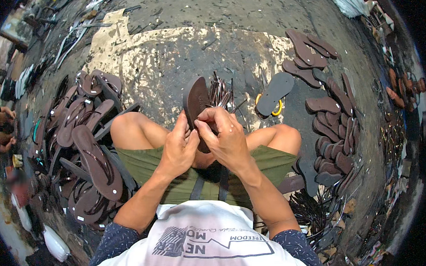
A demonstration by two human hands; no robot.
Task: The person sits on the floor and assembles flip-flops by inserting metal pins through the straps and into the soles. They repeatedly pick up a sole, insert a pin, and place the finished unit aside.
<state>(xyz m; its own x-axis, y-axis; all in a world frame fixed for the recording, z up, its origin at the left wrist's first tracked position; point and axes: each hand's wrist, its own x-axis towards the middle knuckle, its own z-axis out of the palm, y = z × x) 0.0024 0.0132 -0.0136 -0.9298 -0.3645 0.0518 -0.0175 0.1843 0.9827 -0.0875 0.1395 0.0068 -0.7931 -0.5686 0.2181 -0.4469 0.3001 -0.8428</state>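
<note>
A dark brown flip-flop sole [196, 95] stands tilted between my hands, above my lap. My left hand [180, 145] grips its left edge, thumb toward the near face. My right hand [225, 136] is closed, thumb and forefinger pinched together against the sole's right side. Whatever lies in that pinch is too small and covered to make out. The sole's lower end is partly hidden behind my fingers. Just beyond my right hand lies a bundle of thin, shiny dark straps [220, 92].
Finished flip-flops [96, 162] with straps are heaped at my left. Loose brown soles [331, 120] are piled at my right, with more dark straps [311, 207] nearby. A grey sole [275, 90] partly covers a tool with yellow loop handles [277, 107]. Scraps litter the worn floor [181, 14].
</note>
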